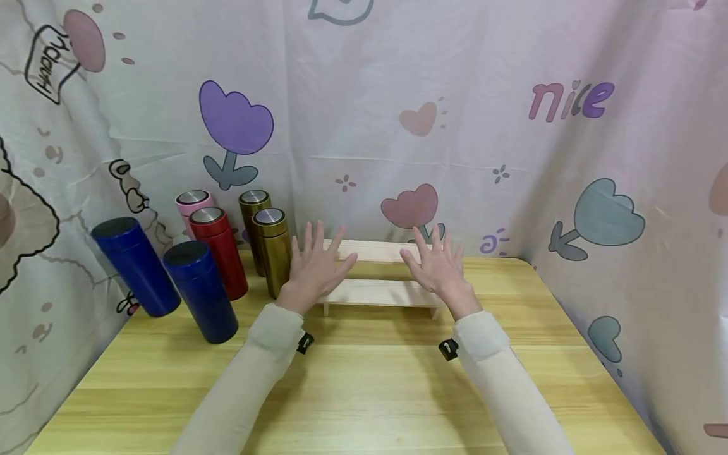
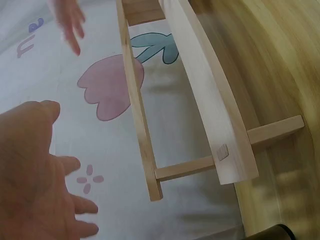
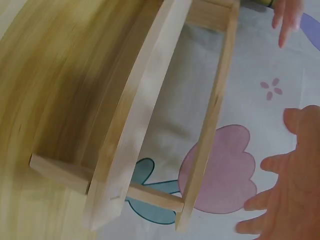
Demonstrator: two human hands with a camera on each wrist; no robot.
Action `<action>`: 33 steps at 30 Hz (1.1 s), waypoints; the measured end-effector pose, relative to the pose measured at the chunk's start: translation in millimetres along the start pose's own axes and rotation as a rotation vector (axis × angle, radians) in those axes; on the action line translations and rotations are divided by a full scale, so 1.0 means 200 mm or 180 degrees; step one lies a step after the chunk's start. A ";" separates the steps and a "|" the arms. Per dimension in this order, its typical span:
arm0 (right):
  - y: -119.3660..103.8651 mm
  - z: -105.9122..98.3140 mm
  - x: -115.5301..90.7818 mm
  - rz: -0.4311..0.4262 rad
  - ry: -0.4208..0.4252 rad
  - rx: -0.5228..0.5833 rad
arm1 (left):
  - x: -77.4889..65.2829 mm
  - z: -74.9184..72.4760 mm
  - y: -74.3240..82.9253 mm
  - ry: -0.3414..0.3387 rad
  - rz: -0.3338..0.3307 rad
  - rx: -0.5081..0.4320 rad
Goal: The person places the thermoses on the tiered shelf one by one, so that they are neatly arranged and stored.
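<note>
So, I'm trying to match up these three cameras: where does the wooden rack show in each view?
Head: the wooden rack stands just below the picture's centre.
Left wrist: it slants from top middle toward lower right.
Right wrist: it slants from top middle toward lower left.
Shared landmark: the pink tulip printed on the curtain.

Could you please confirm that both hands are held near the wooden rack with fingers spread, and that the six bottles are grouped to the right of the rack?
Not quite: the head view shows the six bottles grouped to the left of the wooden rack. The left hand and right hand are indeed near it, fingers spread.
</note>
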State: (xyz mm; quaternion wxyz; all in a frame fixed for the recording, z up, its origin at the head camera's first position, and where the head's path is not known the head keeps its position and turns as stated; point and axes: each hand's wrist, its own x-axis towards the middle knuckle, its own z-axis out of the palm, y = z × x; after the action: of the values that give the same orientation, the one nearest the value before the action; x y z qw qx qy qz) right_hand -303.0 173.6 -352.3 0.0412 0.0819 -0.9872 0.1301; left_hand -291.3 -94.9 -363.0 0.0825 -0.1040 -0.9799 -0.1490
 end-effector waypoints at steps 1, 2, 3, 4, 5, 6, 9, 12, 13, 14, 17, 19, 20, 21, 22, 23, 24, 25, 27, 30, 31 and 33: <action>0.01 -0.01 -0.01 -0.0011 -0.0027 0.0079 | 0.00 0.00 -0.01 0.0009 0.0050 -0.0024; 0.01 -0.01 -0.01 -0.0021 -0.0045 0.0186 | -0.01 0.00 -0.02 0.0028 0.0113 -0.0066; 0.03 -0.02 -0.02 -0.0017 -0.0067 0.0303 | -0.02 -0.01 -0.03 0.0045 0.0179 -0.0107; 0.04 -0.02 -0.02 -0.0016 -0.0083 0.0451 | -0.03 -0.01 -0.05 0.0049 0.0242 -0.0155; 0.06 -0.03 -0.03 -0.0013 -0.0089 0.0593 | -0.04 -0.02 -0.06 0.0055 0.0301 -0.0209; 0.08 -0.04 -0.04 -0.0007 -0.0085 0.0714 | -0.05 -0.02 -0.07 0.0070 0.0358 -0.0239; 0.15 -0.04 -0.05 0.0091 -0.0027 0.0994 | -0.09 -0.04 -0.11 0.0131 0.0513 -0.0412; 0.22 -0.05 -0.07 0.0226 0.0039 0.1130 | -0.14 -0.07 -0.14 0.0200 0.0620 -0.0633; 0.24 -0.05 -0.08 0.0272 0.0055 0.1158 | -0.16 -0.09 -0.15 0.0222 0.0648 -0.0736; 0.26 -0.05 -0.08 0.0302 0.0061 0.1173 | -0.17 -0.10 -0.15 0.0252 0.0679 -0.0814; 0.32 -0.04 -0.10 0.0395 0.0033 0.1250 | -0.22 -0.12 -0.17 0.0356 0.0780 -0.0971; 0.36 -0.03 -0.11 0.0418 -0.0005 0.1324 | -0.25 -0.13 -0.19 0.0426 0.0853 -0.0993; 0.37 -0.02 -0.11 0.0428 -0.0024 0.1383 | -0.26 -0.13 -0.21 0.0446 0.0875 -0.0994; 0.38 -0.02 -0.12 0.0448 -0.0040 0.1442 | -0.27 -0.13 -0.22 0.0453 0.0887 -0.0995; 0.39 -0.01 -0.12 0.0451 -0.0059 0.1501 | -0.28 -0.13 -0.23 0.0453 0.0887 -0.0996; 0.40 0.00 -0.13 0.0463 -0.0080 0.1563 | -0.30 -0.14 -0.24 0.0442 0.0882 -0.1006; 0.41 0.01 -0.13 0.0471 -0.0102 0.1635 | -0.31 -0.14 -0.26 0.0425 0.0871 -0.1025; 0.42 0.01 -0.13 0.0478 -0.0122 0.1707 | -0.32 -0.14 -0.27 0.0415 0.0856 -0.1036; 0.43 0.02 -0.14 0.0493 -0.0166 0.1804 | -0.35 -0.14 -0.30 0.0418 0.0839 -0.1054; 0.45 0.04 -0.16 0.0525 -0.0211 0.1960 | -0.38 -0.14 -0.35 0.0473 0.0864 -0.1088; 0.45 0.04 -0.16 0.0527 -0.0223 0.1987 | -0.39 -0.14 -0.36 0.0503 0.0871 -0.1084; 0.46 0.04 -0.17 0.0527 -0.0250 0.2045 | -0.41 -0.14 -0.38 0.0543 0.0886 -0.1098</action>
State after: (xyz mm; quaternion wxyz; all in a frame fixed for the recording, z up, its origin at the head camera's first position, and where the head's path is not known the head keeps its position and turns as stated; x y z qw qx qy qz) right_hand -286.3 263.4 -387.2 -0.0356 0.0152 -0.8999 0.4344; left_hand -225.9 -189.8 -373.9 0.1658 -0.2377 -0.9056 -0.3097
